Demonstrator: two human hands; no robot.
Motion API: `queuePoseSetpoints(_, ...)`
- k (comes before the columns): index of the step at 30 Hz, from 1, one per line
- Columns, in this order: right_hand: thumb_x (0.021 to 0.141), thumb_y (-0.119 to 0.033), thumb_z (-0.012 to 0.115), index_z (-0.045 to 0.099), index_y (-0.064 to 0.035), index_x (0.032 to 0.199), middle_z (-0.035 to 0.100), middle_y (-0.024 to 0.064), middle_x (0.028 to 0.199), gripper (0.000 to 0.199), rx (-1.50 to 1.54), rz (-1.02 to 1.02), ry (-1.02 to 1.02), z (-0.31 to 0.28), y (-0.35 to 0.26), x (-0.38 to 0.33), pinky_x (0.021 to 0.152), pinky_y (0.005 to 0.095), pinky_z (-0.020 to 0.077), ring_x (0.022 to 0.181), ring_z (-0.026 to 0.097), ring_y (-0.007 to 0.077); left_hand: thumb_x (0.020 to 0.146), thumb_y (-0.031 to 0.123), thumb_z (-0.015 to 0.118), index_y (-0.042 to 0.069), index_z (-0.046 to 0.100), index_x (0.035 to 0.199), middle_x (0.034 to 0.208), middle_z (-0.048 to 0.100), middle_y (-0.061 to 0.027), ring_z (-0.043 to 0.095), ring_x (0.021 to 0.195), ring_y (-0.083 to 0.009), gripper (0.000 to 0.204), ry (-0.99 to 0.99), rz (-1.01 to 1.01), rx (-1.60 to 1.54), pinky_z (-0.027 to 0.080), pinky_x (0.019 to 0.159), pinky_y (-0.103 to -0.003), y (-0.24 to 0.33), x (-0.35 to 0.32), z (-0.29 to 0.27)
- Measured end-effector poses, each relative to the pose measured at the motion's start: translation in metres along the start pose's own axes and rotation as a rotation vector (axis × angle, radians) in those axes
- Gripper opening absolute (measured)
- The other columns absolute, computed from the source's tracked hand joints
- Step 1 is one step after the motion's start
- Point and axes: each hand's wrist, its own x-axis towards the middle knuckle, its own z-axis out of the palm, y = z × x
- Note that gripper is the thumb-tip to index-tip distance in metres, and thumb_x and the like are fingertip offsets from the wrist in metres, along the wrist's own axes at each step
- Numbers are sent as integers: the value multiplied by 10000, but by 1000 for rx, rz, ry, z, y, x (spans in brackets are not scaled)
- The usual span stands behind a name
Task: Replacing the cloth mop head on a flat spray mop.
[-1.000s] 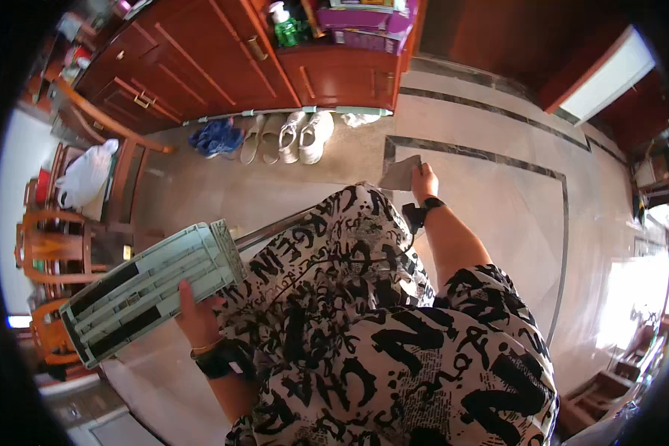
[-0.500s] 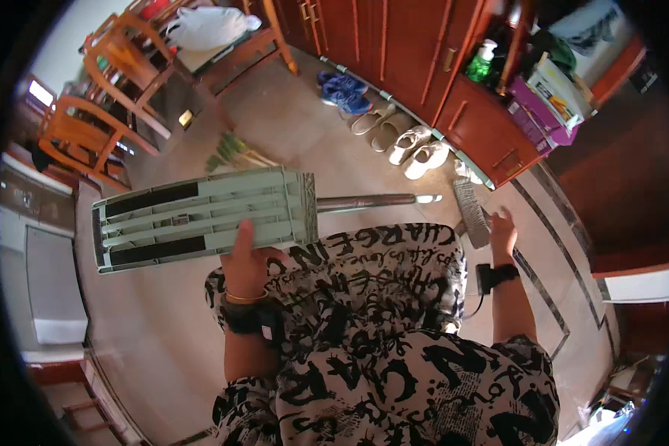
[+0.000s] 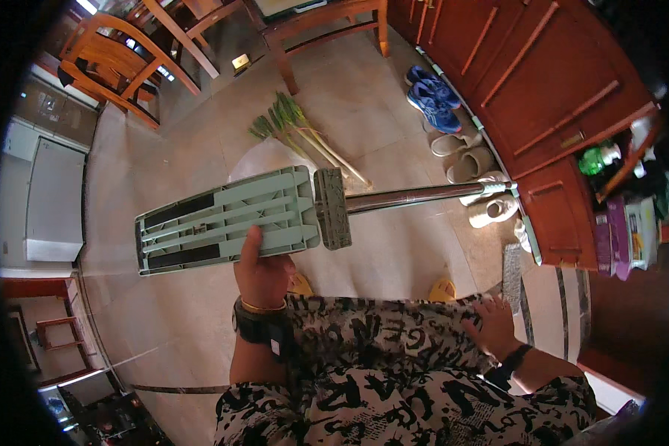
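Note:
My left hand [image 3: 264,271] grips the edge of a green flat mop head [image 3: 227,221], thumb laid over its ribbed underside. Two black strips run along that underside. A grey-brown textured block [image 3: 332,209] sits at the head's right end; how it joins the head is hidden. From behind it the mop's dark metal pole [image 3: 424,195] stretches right toward the shoes. My right hand [image 3: 490,325] is over my patterned clothing near the lap, fingers apart, with nothing in it. Just beyond its fingers, a grey fuzzy strip [image 3: 511,275], perhaps a mop pad, lies on the floor.
Spring onions [image 3: 305,134] lie on the floor past the mop. Blue sneakers [image 3: 432,100] and pale shoes [image 3: 468,160] line the red-brown cabinet [image 3: 531,67]. Wooden chairs [image 3: 119,63] stand at the far left. Yellow slippers [image 3: 443,290] show below the mop.
My right hand has drawn in from beside the grey strip to my lap. The view has shifted, and the mop's pole now shows longer. My left hand keeps its hold.

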Motion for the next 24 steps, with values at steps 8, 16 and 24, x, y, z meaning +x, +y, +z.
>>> queuePoseSetpoints(8,807,-430,588,605,-31,1093,602,172,1113,491,0,86,-331,-16,18,61,939,474,358,1056,522,337,945,246,502,53,494,1197,1047,642,-83,668,774,-209,318,182,-55,-5,469,421,-238,13,38,6)
queuePoseSetpoints(16,781,-368,619,367,-18,1356,297,202,1439,719,-192,-27,-267,9,24,185,1099,585,55,1379,160,402,959,270,473,43,443,1259,1134,618,-121,680,867,-261,377,540,-188,-140,371,339,-198,44,73,32)
queuePoseSetpoints(24,758,-185,650,554,-31,1132,574,187,1122,416,381,-894,-68,-53,-126,422,944,461,415,1097,527,368,956,263,467,34,449,1200,983,654,-117,694,749,-246,335,756,-106,-199,309,302,-188,44,109,34)
